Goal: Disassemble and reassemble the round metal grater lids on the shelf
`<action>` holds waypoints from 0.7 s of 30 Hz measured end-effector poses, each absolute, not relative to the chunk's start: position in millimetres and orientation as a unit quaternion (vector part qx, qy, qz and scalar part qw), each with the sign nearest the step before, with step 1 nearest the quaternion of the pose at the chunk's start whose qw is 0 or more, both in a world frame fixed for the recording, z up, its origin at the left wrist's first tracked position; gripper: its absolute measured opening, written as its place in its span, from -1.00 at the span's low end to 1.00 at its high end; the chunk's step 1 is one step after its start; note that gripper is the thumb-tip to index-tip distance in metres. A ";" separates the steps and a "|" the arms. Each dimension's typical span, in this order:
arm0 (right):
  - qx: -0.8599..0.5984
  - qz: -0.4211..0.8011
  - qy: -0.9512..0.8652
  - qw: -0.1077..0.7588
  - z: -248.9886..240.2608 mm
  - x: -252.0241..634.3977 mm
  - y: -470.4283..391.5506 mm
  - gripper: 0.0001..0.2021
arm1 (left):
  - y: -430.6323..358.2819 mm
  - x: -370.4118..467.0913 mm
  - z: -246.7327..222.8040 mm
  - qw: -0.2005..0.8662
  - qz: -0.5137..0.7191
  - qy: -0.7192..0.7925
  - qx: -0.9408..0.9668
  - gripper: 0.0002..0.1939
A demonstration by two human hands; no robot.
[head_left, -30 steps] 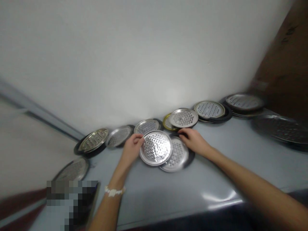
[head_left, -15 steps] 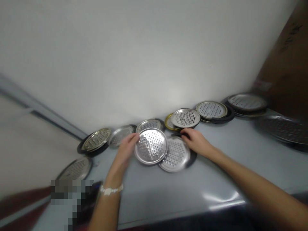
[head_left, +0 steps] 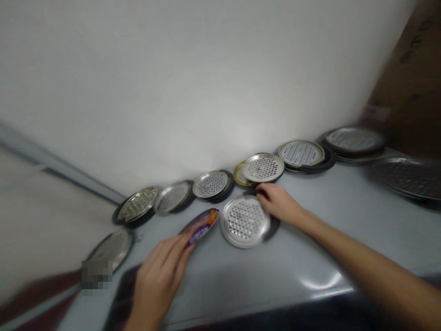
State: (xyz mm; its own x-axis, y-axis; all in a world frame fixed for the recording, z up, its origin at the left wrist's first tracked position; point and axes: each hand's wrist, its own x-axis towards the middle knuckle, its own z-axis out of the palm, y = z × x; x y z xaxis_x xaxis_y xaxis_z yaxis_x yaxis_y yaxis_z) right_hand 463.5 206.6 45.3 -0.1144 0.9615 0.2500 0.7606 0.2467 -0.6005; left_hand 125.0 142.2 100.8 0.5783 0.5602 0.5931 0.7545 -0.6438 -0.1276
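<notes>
My left hand point(head_left: 161, 271) is closed on a round metal grater plate point(head_left: 203, 227), now tilted nearly edge-on so its purple and orange printed side shows. To its right, another round grater plate point(head_left: 244, 221) lies on the table, with a black base point(head_left: 274, 228) showing beneath its right edge. My right hand point(head_left: 279, 200) has its fingers closed at the upper right edge of this black base; the fingertips are partly hidden. Just behind that hand, a silver grater plate point(head_left: 263, 168) rests over a yellow-rimmed one point(head_left: 240, 174).
Along the wall point(head_left: 213, 92) stand several more round graters point(head_left: 212, 185), point(head_left: 301, 154) on black bases. A dark disc point(head_left: 409, 179) lies at the right, before a brown cardboard box point(head_left: 403, 92). The grey table point(head_left: 248, 280) has its front edge near me.
My left hand has drawn the grater plate down and left, turning it from its shiny perforated face to its printed side. My right hand has stayed almost in place.
</notes>
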 end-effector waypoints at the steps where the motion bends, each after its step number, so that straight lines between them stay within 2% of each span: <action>1: -0.591 0.165 -0.728 0.306 45.2 463.1 206.1 -0.76 | 139.9 120.3 100.2 0.199 -0.255 -0.382 -0.866 -0.73; 7: -0.583 0.165 -0.731 0.314 43.5 461.6 204.7 -0.79 | 150.2 96.3 103.8 0.263 -0.279 -0.483 -0.788 -0.78; 10: -0.580 0.154 -0.730 0.326 44.8 460.7 203.8 -0.81 | 161.1 98.8 112.8 0.248 -0.307 -0.551 -0.736 -0.75; 15: -0.565 0.142 -0.727 0.364 50.6 456.3 198.1 -0.83 | 189.4 128.8 130.4 0.111 -0.390 -0.643 -0.650 -0.66; 21: -0.492 0.150 -0.725 0.458 62.2 450.1 186.9 -0.72 | 249.1 180.3 125.7 -0.131 -0.483 -0.586 -0.637 -0.56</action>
